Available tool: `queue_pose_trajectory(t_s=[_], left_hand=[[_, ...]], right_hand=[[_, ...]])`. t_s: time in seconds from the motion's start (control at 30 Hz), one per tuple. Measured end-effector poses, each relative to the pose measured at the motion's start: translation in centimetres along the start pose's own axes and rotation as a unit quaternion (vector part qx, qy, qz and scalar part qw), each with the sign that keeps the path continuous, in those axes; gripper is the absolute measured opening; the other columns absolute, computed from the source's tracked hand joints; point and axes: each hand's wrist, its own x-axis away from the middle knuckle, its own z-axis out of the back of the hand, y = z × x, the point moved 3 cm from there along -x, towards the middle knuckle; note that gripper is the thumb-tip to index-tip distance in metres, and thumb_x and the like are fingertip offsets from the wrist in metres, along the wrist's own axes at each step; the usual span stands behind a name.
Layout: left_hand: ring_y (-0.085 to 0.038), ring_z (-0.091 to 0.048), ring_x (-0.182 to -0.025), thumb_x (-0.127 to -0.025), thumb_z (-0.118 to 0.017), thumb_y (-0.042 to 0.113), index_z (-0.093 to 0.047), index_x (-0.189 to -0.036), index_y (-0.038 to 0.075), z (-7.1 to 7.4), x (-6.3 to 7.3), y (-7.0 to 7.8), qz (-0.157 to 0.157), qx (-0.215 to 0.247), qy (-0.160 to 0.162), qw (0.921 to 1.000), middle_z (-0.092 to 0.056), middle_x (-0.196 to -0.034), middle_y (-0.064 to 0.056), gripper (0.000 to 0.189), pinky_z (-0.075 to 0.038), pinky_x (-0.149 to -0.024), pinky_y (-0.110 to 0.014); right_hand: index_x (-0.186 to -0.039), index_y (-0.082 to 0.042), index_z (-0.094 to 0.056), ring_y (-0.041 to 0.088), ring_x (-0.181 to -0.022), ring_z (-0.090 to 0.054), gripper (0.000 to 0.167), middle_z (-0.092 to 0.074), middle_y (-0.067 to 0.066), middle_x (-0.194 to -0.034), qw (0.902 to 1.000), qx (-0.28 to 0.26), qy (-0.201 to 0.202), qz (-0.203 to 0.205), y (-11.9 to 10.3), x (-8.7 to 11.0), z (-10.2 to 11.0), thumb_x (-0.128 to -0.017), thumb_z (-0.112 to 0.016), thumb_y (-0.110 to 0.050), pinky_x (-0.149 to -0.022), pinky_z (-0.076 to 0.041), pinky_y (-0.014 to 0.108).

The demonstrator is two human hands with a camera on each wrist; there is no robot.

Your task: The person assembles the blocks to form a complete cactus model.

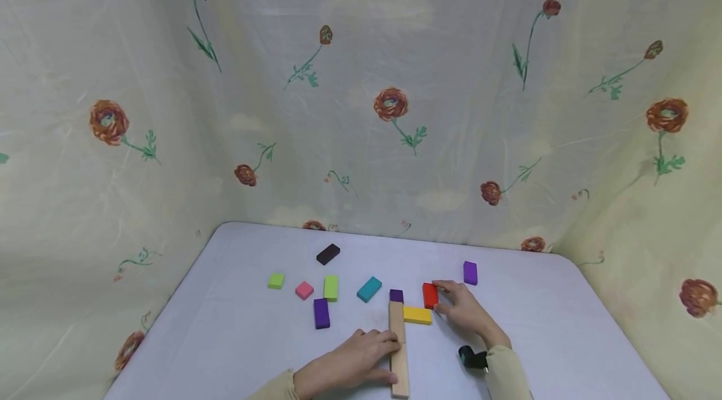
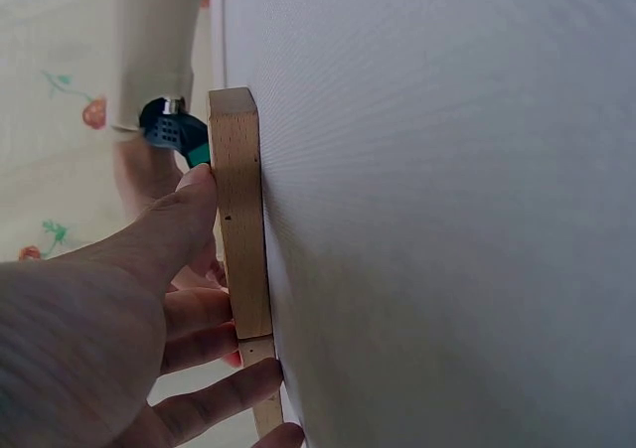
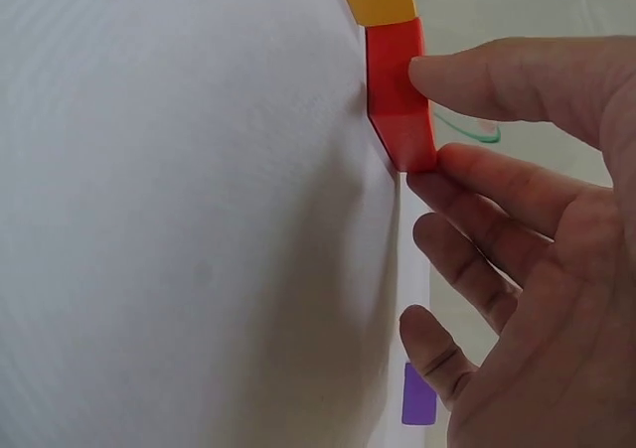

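1. Wood blocks (image 1: pixel 400 375), two plain ones, lie end to end closest to the person. The left hand (image 1: pixel 361 359) touches them with thumb and fingers spread apart. If that hand leans or slides sideways, the line could bend where the two ends meet.

2. The yellow block (image 1: pixel 417 316) is against the right side of the far wood block (image 1: pixel 397 318). A bump to the wood could shove it crooked.

3. The red block (image 1: pixel 430 295) is just past the yellow one's right end, and they look to be touching. The right hand (image 1: pixel 465 311) pinches it between thumb and pointer finger, with the other fingers apart. Pushing too hard could turn the yellow block; letting go crookedly might drag the red one away.

4. The dark purple block (image 1: pixel 397 295) is at the far end of the wood line. If the wood gets pushed forward, this block could slide out of place.

5. Off to the left, the teal block (image 1: pixel 369 289) lies tilted near the line. A wide swing of the left hand might knock it.

6. Past the right hand is a bright purple block (image 1: pixel 470 273). Reaching too far could bump it.
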Motion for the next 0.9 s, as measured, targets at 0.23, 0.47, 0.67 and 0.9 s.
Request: queue_pose_trajectory(t_s=[0.23, 0.47, 0.67, 0.9], left_hand=[[-0.010, -0.055, -0.117, -0.087, -0.055, 0.059, -0.055, -0.135, 0.024, 0.01, 0.22, 0.08, -0.004, -0.003, 0.002, 1.0000, -0.053, -0.135, 0.009, 0.059, -0.050, -0.090, -0.037], [-0.008, -0.054, -0.115, -0.087, -0.053, 0.061, -0.055, -0.135, 0.024, 0.17, 0.11, -0.02, -0.011, -0.016, 0.008, 0.9998, -0.053, -0.135, 0.010, 0.061, -0.050, -0.088, -0.035], [-0.008, -0.054, -0.116, -0.087, -0.053, 0.061, -0.055, -0.135, 0.024, 0.27, 0.13, 0.00, -0.010, -0.016, 0.007, 0.9998, -0.052, -0.136, 0.010, 0.061, -0.049, -0.088, -0.035], [-0.009, -0.055, -0.117, -0.086, -0.055, 0.060, -0.055, -0.135, 0.025, 0.17, 0.15, 0.16, 0.001, -0.005, -0.002, 1.0000, -0.052, -0.136, 0.010, 0.061, -0.050, -0.090, -0.038]], right_hand=[[-0.140, -0.017, -0.050, 0.035, -0.133, -0.040, 0.055, -0.048, 0.011, -0.143, 0.9999, -0.005, -0.008, -0.011, 0.16, 0.13, -0.06, -0.088, -0.067, -0.015, -0.105, -0.033, 0.064], [-0.139, -0.018, -0.051, 0.034, -0.132, -0.041, 0.054, -0.051, 0.010, -0.141, 0.9999, -0.004, -0.014, -0.006, 0.24, -0.04, 0.19, -0.088, -0.067, -0.015, -0.105, -0.033, 0.063], [-0.136, -0.017, -0.054, 0.034, -0.131, -0.042, 0.054, -0.053, 0.010, -0.139, 0.9998, -0.014, -0.016, -0.001, 0.42, -0.29, 0.26, -0.085, -0.070, -0.014, -0.105, -0.033, 0.063], [-0.136, -0.018, -0.054, 0.034, -0.130, -0.043, 0.054, -0.053, 0.011, -0.138, 0.9997, -0.019, -0.015, -0.011, 0.46, -0.14, 0.10, -0.085, -0.071, -0.013, -0.105, -0.032, 0.064]])
